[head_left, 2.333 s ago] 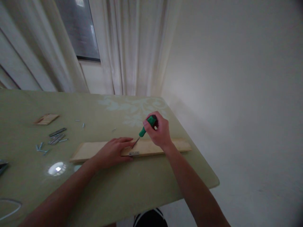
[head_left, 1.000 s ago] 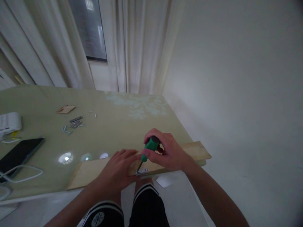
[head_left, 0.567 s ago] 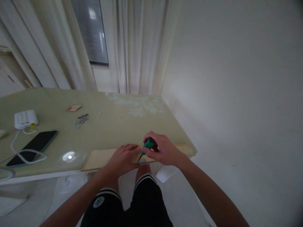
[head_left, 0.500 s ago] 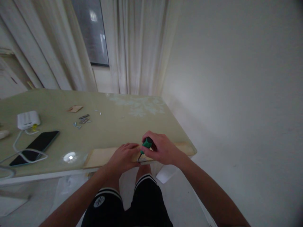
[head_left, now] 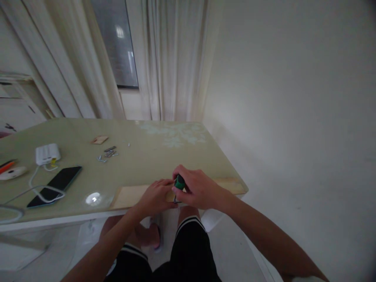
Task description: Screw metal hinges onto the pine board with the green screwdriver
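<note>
A long pale wooden board (head_left: 129, 196) lies along the table's near edge. My left hand (head_left: 156, 197) holds it near the middle, fingers across the top and thumb by the front edge. My right hand (head_left: 199, 190) is closed around the green and black handle of a screwdriver (head_left: 179, 183), which stands almost upright with its shaft pointing down. The tip meets a small metal piece at the board's front edge, partly covered by my fingers.
On the table (head_left: 147, 164) to the left lie small metal screws and fittings (head_left: 110, 152), a thin wood piece (head_left: 100, 139), a black phone (head_left: 55, 186) and a white charger (head_left: 47, 154) with a cable. A wall (head_left: 293, 117) rises on the right.
The view has shifted slightly left, so an orange object shows at the left edge. The screwdriver has tipped more upright in my right hand. My left hand stays on the board.
</note>
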The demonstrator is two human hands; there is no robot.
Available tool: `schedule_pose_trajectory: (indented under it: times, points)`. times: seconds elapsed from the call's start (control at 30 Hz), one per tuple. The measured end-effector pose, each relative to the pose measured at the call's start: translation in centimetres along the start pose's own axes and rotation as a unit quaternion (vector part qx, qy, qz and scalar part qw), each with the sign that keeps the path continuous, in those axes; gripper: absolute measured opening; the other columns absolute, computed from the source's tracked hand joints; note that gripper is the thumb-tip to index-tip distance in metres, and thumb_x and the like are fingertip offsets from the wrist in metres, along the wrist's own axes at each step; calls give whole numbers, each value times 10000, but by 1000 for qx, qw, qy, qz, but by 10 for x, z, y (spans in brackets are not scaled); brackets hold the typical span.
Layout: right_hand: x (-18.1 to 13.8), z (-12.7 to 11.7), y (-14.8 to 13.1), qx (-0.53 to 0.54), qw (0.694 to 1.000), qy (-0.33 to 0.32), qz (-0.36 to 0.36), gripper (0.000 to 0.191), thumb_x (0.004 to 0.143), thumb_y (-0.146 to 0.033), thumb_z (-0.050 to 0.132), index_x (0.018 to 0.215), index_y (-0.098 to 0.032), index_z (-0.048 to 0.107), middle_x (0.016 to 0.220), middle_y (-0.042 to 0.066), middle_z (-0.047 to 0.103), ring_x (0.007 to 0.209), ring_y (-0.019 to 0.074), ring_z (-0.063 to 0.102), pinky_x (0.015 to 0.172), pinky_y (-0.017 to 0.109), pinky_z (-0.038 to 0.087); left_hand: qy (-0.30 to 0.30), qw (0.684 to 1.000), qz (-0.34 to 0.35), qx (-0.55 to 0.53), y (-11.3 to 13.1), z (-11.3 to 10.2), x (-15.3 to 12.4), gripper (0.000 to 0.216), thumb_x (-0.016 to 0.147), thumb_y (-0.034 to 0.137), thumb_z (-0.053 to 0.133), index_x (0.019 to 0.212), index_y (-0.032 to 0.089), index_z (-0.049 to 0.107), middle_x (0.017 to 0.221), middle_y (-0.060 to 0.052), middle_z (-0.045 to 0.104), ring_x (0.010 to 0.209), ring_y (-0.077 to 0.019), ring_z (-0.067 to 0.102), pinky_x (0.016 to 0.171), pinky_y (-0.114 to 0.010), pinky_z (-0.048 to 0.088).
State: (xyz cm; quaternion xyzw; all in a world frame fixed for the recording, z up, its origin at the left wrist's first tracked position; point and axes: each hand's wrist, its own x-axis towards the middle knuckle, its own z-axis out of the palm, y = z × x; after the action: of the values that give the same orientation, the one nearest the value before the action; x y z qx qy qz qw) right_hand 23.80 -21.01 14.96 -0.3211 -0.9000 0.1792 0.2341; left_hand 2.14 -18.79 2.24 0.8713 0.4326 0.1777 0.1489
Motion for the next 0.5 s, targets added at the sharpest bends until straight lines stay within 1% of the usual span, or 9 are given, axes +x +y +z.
schedule_pose_trajectory:
  times: [0.1, 0.17, 0.2, 0.3, 0.37, 0.43, 0.5]
  points:
    - [7, 0, -7, -54, 999, -1, 1, 181, 970, -308, 628, 1122, -223, 577, 842, 13, 708, 685, 169, 589, 630, 273, 346, 0, 1000, -4, 4, 1, 1, 0, 389, 769, 417, 891, 1105, 261, 773, 1235, -95, 754, 1175, -356, 683, 1050, -473, 510]
    - [12, -1, -8, -92, 996, -4, 13, 155, 990, -344, 627, 1072, -214, 603, 812, 24, 708, 655, 168, 572, 603, 281, 305, 3, 1000, -11, 5, 2, 1, -1, 408, 770, 418, 892, 1118, 249, 761, 1213, -97, 759, 1161, -354, 690, 1035, -469, 519]
    - [15, -2, -7, -115, 993, -1, 27, 177, 998, -384, 631, 1030, -210, 617, 778, 27, 698, 623, 165, 550, 586, 288, 276, 2, 1000, -13, 7, 3, 1, -1, 417, 768, 419, 895, 1122, 247, 756, 1212, -98, 759, 1160, -356, 691, 1029, -470, 522]
    - [22, -5, -2, -184, 980, 10, 78, 354, 989, -544, 646, 868, -212, 632, 645, 22, 625, 523, 150, 445, 555, 311, 183, 1, 1000, -11, 19, 6, 1, -4, 386, 766, 428, 903, 1066, 237, 752, 1248, -119, 744, 1179, -374, 684, 1020, -484, 524]
    - [24, -8, 1, -205, 974, 5, 93, 446, 969, -620, 651, 780, -218, 619, 593, 14, 580, 486, 140, 391, 553, 319, 156, -1, 1000, -11, 24, 7, 0, -5, 372, 766, 437, 904, 1038, 236, 749, 1295, -130, 726, 1194, -381, 679, 1018, -491, 527]
    - [25, -13, 1, -226, 968, -4, 105, 498, 972, -660, 627, 742, -218, 616, 581, 21, 576, 472, 139, 382, 556, 325, 149, -5, 1000, -14, 20, 8, -1, -5, 388, 761, 432, 909, 1063, 246, 751, 1343, -127, 710, 1222, -383, 669, 1031, -495, 522]
    - [25, -19, -1, -257, 958, -20, 123, 523, 994, -669, 581, 752, -209, 632, 601, 48, 609, 478, 150, 414, 558, 331, 142, -11, 1000, -16, 14, 9, -1, -4, 439, 752, 421, 917, 1127, 264, 751, 1400, -119, 690, 1271, -386, 647, 1064, -505, 506]
